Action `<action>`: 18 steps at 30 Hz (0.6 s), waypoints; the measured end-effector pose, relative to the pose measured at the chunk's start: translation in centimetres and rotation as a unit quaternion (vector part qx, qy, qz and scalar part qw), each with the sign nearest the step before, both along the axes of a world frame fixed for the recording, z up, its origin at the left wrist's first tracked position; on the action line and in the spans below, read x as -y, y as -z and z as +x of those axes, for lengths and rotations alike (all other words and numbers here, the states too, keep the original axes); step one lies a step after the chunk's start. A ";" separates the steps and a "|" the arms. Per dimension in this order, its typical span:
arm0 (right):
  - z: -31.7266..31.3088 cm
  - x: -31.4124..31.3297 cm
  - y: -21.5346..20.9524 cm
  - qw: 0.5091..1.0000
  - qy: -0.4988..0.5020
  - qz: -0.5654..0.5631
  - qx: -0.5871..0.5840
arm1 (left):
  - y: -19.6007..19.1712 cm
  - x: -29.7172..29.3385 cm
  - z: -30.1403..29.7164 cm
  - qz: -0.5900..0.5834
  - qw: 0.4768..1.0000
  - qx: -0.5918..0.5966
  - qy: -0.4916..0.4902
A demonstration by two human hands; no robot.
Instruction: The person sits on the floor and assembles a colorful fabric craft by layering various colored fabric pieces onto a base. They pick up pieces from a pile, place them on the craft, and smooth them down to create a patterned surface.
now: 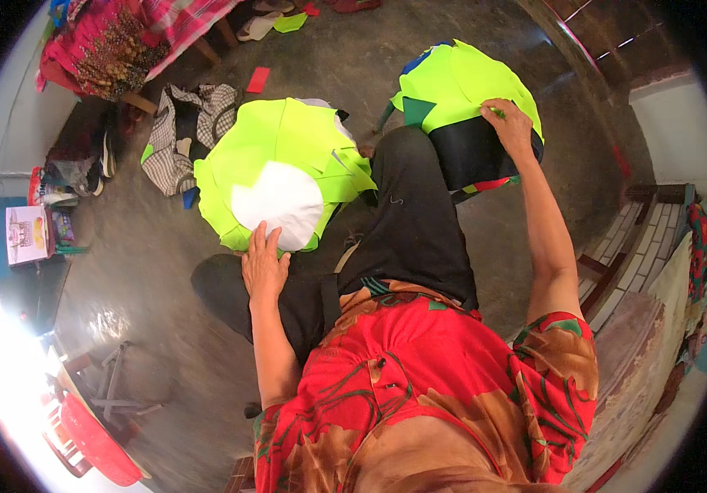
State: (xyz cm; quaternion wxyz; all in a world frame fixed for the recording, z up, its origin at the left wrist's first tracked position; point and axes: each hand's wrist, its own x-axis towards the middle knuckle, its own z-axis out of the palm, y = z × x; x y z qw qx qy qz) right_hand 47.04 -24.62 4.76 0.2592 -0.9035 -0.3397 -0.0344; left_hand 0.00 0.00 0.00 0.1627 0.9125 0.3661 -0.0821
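Note:
My left hand (265, 267) lies with fingers extended on the lower edge of a rounded white fabric piece (279, 205). That piece rests on a heap of neon yellow-green fabric pieces (255, 140) in front of my left knee. Beyond my right knee is a second heap, with neon yellow-green fabric (460, 82) over black fabric (469, 152). My right hand (508, 127) is at the right side of this heap, its fingers bent and pinching at the neon fabric. A dark green piece (417, 111) sticks out at the heap's left. What supports the heaps is hidden.
A checked cloth (171, 144) and a small red scrap (258, 80) lie on the grey floor (181, 304). Pink cloth (99, 49) hangs at the back left. A red tub or chair part (99, 444) is lower left, a slatted wooden bench (629, 246) right.

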 end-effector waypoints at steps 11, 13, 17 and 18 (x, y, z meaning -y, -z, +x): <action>1.1 -4.1 -0.2 0.989 0.121 -0.089 -0.007 | -0.5 0.1 -0.4 -0.002 1.000 0.011 -0.015; 0.5 -5.9 -1.4 0.974 0.156 -0.165 -0.008 | -0.6 0.1 -0.5 0.004 1.000 0.006 -0.013; 0.5 -7.3 -1.5 0.976 0.119 -0.173 0.055 | -0.3 0.0 -0.8 0.008 1.000 0.021 -0.011; 0.6 -7.6 -1.3 0.976 0.102 -0.179 0.069 | -0.3 -0.1 -0.8 0.007 1.000 0.020 -0.012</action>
